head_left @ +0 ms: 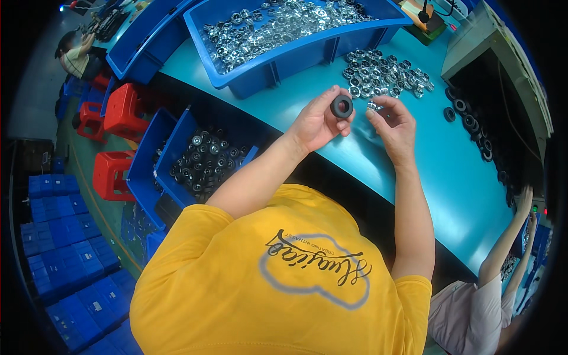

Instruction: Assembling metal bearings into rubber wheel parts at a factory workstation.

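Note:
Above the near part of the teal table, my left hand [322,121] grips a thick black ring [342,106] by its side, the round hole facing up. A hand's width to the right, my right hand [393,125] pinches a small shiny metal part [374,106] between thumb and fingertips. The ring and the metal part are apart. Just beyond my hands lies a loose pile of silvery round metal parts with dark centres [387,74]. More black rings [467,118] lie in a row along the table's right side.
A large blue bin [302,50] full of shiny metal parts stands at the far side of the teal table [438,160]. Low on the left, another blue bin [177,177] holds dark round parts. Red stools [112,176] stand beyond it. A co-worker's arms [503,242] reach in at lower right.

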`<action>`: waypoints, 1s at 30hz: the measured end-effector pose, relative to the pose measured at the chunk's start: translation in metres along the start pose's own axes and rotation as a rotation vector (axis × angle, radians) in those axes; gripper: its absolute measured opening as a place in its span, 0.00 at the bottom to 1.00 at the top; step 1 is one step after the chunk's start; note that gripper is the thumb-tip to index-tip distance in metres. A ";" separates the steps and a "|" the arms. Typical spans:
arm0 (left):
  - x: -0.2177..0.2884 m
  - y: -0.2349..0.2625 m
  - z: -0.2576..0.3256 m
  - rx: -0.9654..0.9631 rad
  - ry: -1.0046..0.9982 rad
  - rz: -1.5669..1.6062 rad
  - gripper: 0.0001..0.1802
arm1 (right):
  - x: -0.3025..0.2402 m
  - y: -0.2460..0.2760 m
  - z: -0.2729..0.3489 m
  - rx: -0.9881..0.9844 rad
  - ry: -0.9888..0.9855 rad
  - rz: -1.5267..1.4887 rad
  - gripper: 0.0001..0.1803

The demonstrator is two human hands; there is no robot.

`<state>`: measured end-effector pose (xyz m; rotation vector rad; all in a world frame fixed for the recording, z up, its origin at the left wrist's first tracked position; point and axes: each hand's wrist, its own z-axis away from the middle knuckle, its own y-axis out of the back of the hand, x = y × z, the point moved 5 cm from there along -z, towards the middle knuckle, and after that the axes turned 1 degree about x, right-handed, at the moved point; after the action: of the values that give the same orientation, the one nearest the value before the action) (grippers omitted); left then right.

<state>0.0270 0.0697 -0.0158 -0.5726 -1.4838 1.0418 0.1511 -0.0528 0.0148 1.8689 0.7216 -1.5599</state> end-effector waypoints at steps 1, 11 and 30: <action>0.000 0.001 0.000 -0.010 -0.003 0.000 0.18 | 0.001 0.000 0.000 0.001 0.008 0.000 0.15; -0.003 0.012 -0.003 -0.041 -0.042 -0.015 0.18 | 0.002 0.001 0.000 0.004 -0.005 -0.001 0.15; -0.002 0.013 -0.003 -0.066 -0.091 0.089 0.17 | 0.005 0.002 0.000 0.010 -0.003 -0.005 0.15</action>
<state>0.0274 0.0746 -0.0280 -0.6500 -1.5894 1.1040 0.1537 -0.0540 0.0099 1.8731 0.7192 -1.5725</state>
